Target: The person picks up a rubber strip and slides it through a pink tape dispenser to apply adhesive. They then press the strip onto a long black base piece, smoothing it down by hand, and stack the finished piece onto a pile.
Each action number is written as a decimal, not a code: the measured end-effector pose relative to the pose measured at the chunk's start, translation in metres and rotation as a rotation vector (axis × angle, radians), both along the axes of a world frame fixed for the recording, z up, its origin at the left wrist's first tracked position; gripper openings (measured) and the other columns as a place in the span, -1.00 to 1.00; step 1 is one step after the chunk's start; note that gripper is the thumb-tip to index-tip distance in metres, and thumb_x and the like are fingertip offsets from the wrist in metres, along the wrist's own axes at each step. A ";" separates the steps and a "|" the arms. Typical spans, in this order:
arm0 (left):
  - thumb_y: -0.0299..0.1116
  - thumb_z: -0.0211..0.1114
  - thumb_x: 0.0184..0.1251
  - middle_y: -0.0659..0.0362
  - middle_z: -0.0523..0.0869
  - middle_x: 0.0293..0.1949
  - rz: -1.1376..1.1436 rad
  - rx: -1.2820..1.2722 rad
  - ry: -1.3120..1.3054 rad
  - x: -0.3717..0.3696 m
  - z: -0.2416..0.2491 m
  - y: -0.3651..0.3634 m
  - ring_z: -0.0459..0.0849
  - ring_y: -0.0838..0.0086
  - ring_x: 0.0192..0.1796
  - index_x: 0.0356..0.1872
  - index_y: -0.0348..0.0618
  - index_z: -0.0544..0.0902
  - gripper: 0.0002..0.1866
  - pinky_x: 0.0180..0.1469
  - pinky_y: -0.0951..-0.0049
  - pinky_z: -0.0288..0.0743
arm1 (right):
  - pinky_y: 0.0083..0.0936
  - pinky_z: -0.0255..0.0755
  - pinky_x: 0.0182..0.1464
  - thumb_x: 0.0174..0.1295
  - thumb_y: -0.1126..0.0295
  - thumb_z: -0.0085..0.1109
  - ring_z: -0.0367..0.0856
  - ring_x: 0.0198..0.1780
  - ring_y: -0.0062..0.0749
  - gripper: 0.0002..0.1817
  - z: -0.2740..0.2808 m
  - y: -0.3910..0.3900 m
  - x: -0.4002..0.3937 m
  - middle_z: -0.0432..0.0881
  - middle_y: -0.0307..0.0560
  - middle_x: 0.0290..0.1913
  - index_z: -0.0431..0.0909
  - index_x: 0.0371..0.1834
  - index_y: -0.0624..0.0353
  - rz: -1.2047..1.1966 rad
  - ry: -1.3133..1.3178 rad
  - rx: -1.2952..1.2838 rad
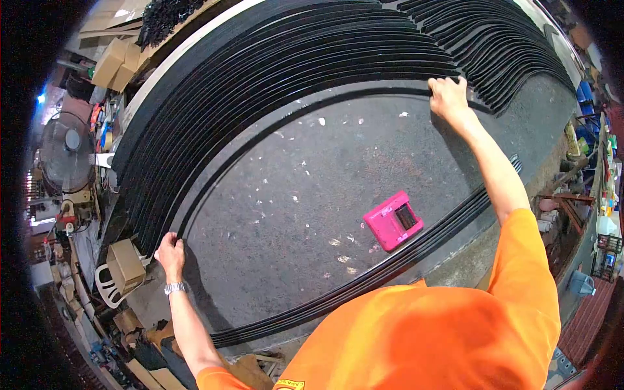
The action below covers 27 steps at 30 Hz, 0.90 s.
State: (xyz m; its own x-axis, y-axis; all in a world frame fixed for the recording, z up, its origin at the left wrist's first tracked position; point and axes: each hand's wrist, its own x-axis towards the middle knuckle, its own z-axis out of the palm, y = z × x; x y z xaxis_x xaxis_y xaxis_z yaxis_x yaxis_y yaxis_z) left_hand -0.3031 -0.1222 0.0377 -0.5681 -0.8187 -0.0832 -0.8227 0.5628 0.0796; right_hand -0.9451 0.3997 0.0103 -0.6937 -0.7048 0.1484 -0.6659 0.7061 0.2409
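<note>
A long black strip (305, 104) spans the dark table (292, 175) in an arc, as the lens bends it. My left hand (170, 252), with a metal watch on the wrist, is closed on its left end. At the other end my right hand (448, 97) pinches the strip, close to the gap between two groups of strips. Just beyond lie many parallel black strips (292, 62) in rows, with a wavier group (500, 49) to the right. A pink plastic device (393, 221) with a dark window rests on the table nearer my body.
Several more black strips (364, 276) run along the near table edge. Past the left side stand a fan (68, 143), a white plastic chair (104, 286) and a cardboard box (125, 265). Another carton (116, 64) sits at the far left. A watering can (580, 284) is at the right.
</note>
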 end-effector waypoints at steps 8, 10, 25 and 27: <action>-0.31 0.41 0.27 0.17 0.82 -0.13 0.015 -0.060 0.000 -0.026 -0.021 -0.030 0.77 0.24 -0.04 -0.03 -0.01 0.71 -0.75 0.13 0.15 0.35 | 0.31 0.27 0.32 0.15 0.42 0.22 0.66 0.09 -0.19 -0.77 -0.003 -0.032 -0.015 0.71 -0.12 -0.14 0.58 -0.10 0.06 -0.049 0.018 0.010; -0.32 0.41 0.27 0.17 0.82 -0.12 0.011 -0.085 -0.008 -0.031 -0.018 -0.029 0.77 0.24 -0.03 -0.03 -0.01 0.71 -0.75 0.13 0.15 0.35 | 0.31 0.27 0.33 0.16 0.44 0.21 0.66 0.09 -0.19 -0.77 -0.005 -0.031 -0.016 0.71 -0.13 -0.14 0.59 -0.09 0.06 -0.043 0.032 0.013; -0.30 0.35 0.36 0.16 0.60 0.27 -0.191 -0.564 -0.057 -0.008 -0.037 0.002 0.55 0.21 0.32 0.32 0.05 0.52 -0.51 0.16 0.00 0.38 | 0.04 0.28 0.19 0.21 0.24 0.34 0.58 0.12 -0.15 -0.59 0.018 -0.025 0.056 0.62 -0.11 -0.06 0.55 0.12 0.03 0.028 -0.088 -0.076; -0.24 0.30 0.42 0.12 0.57 0.31 -0.151 -0.480 -0.074 0.000 -0.041 0.028 0.53 0.17 0.36 0.33 0.00 0.52 -0.53 0.18 -0.04 0.39 | -0.01 0.30 0.16 0.26 0.07 0.34 0.57 0.11 -0.17 -0.47 -0.002 -0.009 0.064 0.61 -0.09 -0.06 0.54 0.22 0.07 0.082 -0.039 -0.160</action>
State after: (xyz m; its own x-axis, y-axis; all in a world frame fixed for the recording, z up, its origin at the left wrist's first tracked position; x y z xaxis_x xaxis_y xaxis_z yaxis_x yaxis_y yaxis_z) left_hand -0.3035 -0.0940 -0.0033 -0.6900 -0.6836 0.2381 -0.7230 0.6347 -0.2728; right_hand -0.8814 0.3910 0.0083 -0.6426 -0.7287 0.2367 -0.7292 0.6765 0.1029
